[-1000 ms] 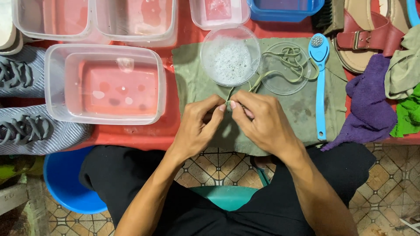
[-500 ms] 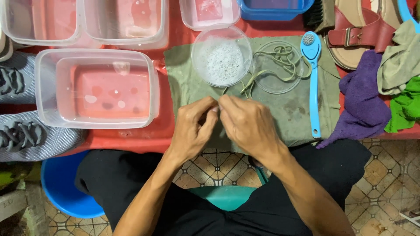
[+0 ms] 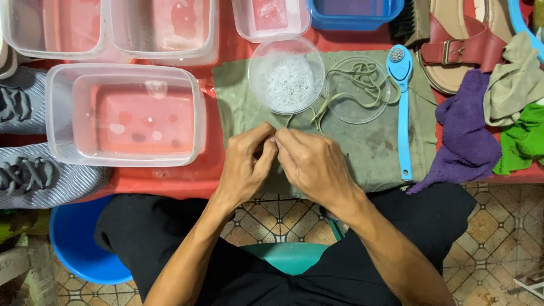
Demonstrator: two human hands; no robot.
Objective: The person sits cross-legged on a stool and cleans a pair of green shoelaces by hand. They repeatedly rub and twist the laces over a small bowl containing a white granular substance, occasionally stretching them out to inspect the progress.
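Both sets of fingers pressed together, left hand (image 3: 245, 164) and right hand (image 3: 310, 163) pinching the olive shoelace (image 3: 362, 82) end between fingertips. Best worked in short rubs, keeping slack over the green cloth (image 3: 368, 147), beyond the fingers.

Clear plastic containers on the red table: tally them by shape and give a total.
Rectangular clear plastic tubs: 4 (large front tub, back-left tub, back-middle tub, small back tub)
Round clear plastic bowl holding foamy water: 1
Round clear plastic lid under the olive shoelace: 1
Total: 6
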